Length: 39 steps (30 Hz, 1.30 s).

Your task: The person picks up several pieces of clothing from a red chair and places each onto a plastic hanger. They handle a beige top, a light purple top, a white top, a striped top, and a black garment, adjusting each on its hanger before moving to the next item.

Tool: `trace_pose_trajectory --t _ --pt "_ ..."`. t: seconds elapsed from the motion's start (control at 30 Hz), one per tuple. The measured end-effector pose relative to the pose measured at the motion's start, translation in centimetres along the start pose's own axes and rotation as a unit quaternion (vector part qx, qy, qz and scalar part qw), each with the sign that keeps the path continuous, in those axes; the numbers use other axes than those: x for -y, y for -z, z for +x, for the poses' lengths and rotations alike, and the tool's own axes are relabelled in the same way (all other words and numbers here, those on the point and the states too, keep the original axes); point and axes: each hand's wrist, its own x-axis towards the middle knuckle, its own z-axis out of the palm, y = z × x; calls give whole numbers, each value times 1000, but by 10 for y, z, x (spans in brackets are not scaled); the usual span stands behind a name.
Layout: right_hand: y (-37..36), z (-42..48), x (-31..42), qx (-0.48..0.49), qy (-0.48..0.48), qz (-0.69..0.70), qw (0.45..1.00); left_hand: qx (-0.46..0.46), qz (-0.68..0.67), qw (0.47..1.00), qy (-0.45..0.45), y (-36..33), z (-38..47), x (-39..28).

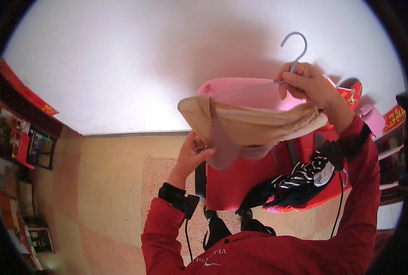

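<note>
My right hand (301, 82) grips a grey-blue clothes hanger (304, 48) at the base of its hook, which points up. A beige garment (248, 120) is draped over the hanger's lower part. Thin mauve fabric (224, 151) hangs below the beige cloth. My left hand (193, 153) holds the left side of the garment, with the thumb in front and the fingers partly hidden behind the fabric. Below the garment is a red padded surface (231, 192). Behind it stands a pink covered piece (241, 82), mostly hidden.
Black clothing (265, 192) and a black-and-white patterned cloth (301, 175) lie on the red surface's right side. A white wall (121, 68) rises ahead. Dark furniture (42, 144) stands at the left over a tiled floor (111, 192). Red decorations (353, 94) are at the right.
</note>
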Motion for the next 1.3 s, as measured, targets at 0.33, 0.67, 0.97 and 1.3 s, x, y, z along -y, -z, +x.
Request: trace_pose_trajectory --t 0.33,0.67,0.97,1.3 --pt "70 52 -24 11 38 -11 999 -49 55 997 -4 -25 14 16" --pt "114 181 -126 -34 154 -64 985 -223 74 965 116 -71 -71 41" --pt "117 225 -192 -5 60 -191 980 -269 51 942 193 -105 -114 60" --pt "153 169 -177 -147 127 -394 898 -249 73 949 177 -113 -105 42"
